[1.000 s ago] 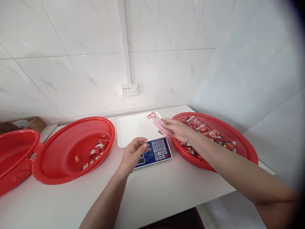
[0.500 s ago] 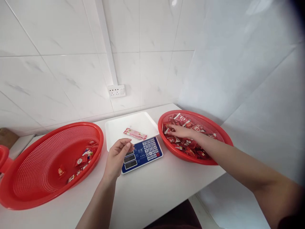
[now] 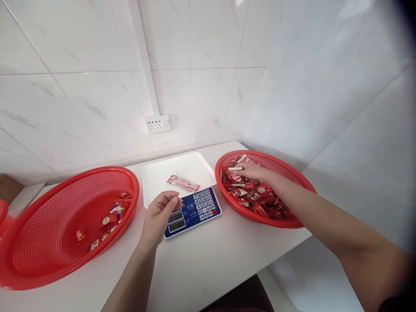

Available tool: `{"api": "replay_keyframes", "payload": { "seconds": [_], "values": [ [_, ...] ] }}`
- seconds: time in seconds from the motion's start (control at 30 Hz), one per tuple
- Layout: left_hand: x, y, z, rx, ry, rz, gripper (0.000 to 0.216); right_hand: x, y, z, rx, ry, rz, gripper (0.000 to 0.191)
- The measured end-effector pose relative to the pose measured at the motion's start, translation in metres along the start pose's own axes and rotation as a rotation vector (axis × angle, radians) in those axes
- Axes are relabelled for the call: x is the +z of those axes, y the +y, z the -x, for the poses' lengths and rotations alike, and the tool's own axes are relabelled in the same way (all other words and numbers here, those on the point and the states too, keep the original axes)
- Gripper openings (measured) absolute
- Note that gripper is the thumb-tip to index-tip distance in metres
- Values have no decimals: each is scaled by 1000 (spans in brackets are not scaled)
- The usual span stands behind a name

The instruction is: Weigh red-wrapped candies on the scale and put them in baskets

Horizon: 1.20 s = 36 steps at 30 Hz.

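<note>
My right hand (image 3: 251,170) reaches into the red plastic basket (image 3: 224,197) on the right, among many small red snack packets (image 3: 260,195). Its fingertips are closed on a red packet with a white edge (image 3: 236,174). My left hand (image 3: 162,210) hovers in front of a digital scale with a blue keypad panel (image 3: 191,212), hiding part of its displays. The fingers are curled with the thumb close to the index finger, and nothing shows in them. A long pink packet (image 3: 183,182) lies on the white scale tray (image 3: 156,173).
At the left stands another red basket (image 3: 42,216) with several small packets (image 3: 112,216) in it. A white table (image 3: 195,264) bears both baskets and the scale. Behind is a tiled wall with a socket (image 3: 158,124). A brown object (image 3: 9,188) sits at the far left.
My right hand has drawn slightly up and to the right within the basket, lifting a red packet at its fingertips. My left hand stays nearly where it was.
</note>
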State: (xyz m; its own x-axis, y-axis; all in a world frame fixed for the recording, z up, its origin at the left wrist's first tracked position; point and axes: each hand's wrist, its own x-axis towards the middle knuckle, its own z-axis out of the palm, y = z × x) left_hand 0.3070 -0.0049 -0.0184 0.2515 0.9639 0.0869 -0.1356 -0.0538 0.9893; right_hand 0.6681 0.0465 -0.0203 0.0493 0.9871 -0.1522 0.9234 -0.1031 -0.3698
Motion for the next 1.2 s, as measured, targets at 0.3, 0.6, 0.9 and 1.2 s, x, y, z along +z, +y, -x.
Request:
{"api": "replay_keyframes", "payload": {
  "seconds": [0.3, 0.6, 0.9, 1.2],
  "values": [
    [-3, 6, 2, 37, -11, -19, 22, 22, -11, -10, -4, -17, 72, 27],
    [-3, 7, 0, 24, -8, 2, 24, 22, -9, -11, 23, 4, 127, 50],
    [1, 8, 3, -6, -29, -27, 27, 17, -20, -21, 70, 0, 241, 27],
    [2, 10, 2, -25, -43, -26, 26, -40, -27, -1, 67, 340, 30, 18]
  ]
}}
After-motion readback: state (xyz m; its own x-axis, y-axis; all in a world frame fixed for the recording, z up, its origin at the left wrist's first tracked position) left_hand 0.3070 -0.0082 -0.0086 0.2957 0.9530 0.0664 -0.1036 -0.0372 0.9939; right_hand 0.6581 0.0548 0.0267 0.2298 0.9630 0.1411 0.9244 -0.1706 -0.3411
